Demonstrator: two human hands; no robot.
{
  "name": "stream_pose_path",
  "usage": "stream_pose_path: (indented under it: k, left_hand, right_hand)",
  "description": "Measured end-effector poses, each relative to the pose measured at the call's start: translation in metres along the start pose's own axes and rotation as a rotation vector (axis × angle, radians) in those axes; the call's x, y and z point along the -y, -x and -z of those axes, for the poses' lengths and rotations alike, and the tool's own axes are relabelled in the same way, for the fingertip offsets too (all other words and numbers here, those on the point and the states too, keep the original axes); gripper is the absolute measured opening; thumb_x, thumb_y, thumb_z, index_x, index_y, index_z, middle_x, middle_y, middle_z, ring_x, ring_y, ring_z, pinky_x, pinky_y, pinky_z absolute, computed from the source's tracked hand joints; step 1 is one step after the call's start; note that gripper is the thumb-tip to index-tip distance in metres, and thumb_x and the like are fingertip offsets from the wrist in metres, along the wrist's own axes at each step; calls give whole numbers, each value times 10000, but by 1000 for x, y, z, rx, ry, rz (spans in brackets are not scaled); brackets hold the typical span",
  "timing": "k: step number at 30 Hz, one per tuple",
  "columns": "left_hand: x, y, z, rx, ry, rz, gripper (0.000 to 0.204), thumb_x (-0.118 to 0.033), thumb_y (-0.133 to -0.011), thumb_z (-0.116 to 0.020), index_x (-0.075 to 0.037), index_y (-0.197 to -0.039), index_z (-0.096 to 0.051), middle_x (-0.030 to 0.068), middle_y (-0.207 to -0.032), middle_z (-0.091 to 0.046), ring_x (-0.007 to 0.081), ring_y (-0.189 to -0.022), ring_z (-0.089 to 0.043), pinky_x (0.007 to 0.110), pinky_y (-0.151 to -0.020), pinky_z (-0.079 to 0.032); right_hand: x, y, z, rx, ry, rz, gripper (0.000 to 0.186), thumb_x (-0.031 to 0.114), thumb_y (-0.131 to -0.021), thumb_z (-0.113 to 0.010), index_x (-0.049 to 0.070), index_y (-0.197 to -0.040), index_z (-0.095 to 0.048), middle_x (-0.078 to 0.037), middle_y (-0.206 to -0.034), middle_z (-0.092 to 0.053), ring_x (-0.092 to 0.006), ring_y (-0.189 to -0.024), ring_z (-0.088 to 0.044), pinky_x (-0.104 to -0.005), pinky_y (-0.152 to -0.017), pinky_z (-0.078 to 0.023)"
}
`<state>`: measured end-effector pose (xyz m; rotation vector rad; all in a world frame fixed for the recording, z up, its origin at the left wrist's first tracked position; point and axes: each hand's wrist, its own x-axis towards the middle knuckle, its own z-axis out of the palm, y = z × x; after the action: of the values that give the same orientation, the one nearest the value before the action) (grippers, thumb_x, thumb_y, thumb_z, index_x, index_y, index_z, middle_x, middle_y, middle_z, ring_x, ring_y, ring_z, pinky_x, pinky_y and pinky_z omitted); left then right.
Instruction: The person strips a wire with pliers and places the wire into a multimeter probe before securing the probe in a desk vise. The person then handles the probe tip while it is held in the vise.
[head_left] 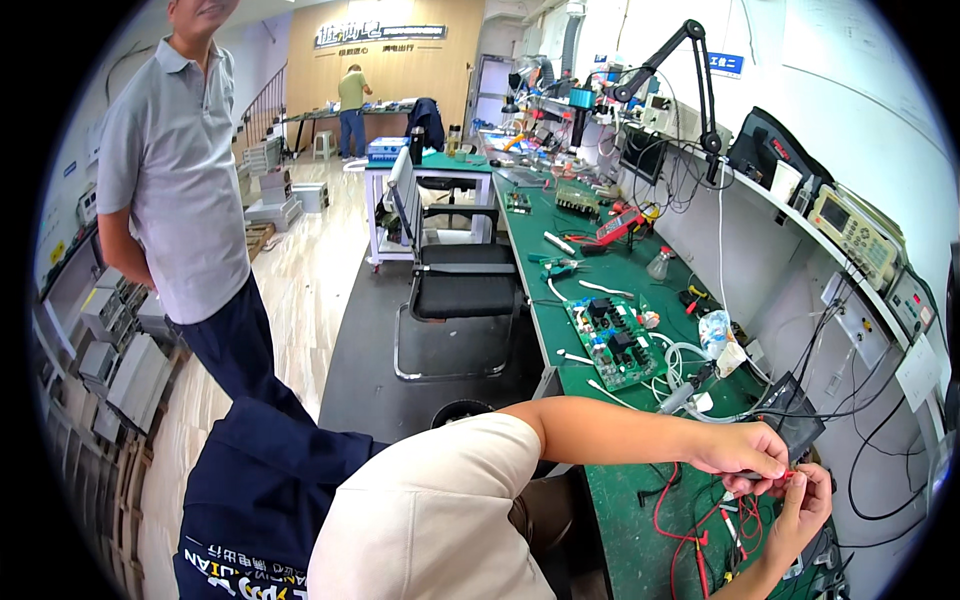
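Note:
At the lower right of the head view, my left hand point(745, 450) and my right hand point(808, 500) meet above the green bench mat. Both have their fingers closed on a small red connector point(788, 474), with part of a black piece showing in the left hand's grip; the details are too small to make out. Red and black test leads point(703, 540) lie tangled on the mat below them. A green circuit board point(615, 340) with dark components and white cables lies farther back on the bench.
A black chair point(460, 290) stands left of the bench point(560, 215), which carries tools, a red meter and cables. A shelf point(780, 215) with instruments runs along the wall. A standing person point(195, 180) is at left, dark clothing point(240, 480) below, another person point(352, 110) farther back.

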<state>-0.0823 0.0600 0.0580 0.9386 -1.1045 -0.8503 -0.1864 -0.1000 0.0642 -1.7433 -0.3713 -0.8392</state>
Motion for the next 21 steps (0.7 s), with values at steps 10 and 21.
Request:
stream_pose_path:
  k: [10,21]
  left_hand:
    - [14,8,18,-33,88,-8,175,-175,-941,-556,-6,-899,-576,62,-688,-606,77,-475,-490,215,-401,-334]
    - [29,8,33,-27,173,-12,170,-165,-946,-549,-1,-912,-574,72,-687,-617,83,-468,-486,221,-396,-331]
  right_hand:
    - [-24,-3,-8,27,92,-47,174,162,-969,-539,-12,-971,-552,-18,-774,-554,-62,-641,-516,-188,-579,-417]
    - [-38,-4,-9,59,89,-93,201,178,-992,-505,-15,-1020,-549,-17,-779,-564,-59,-635,-529,-180,-595,-423]
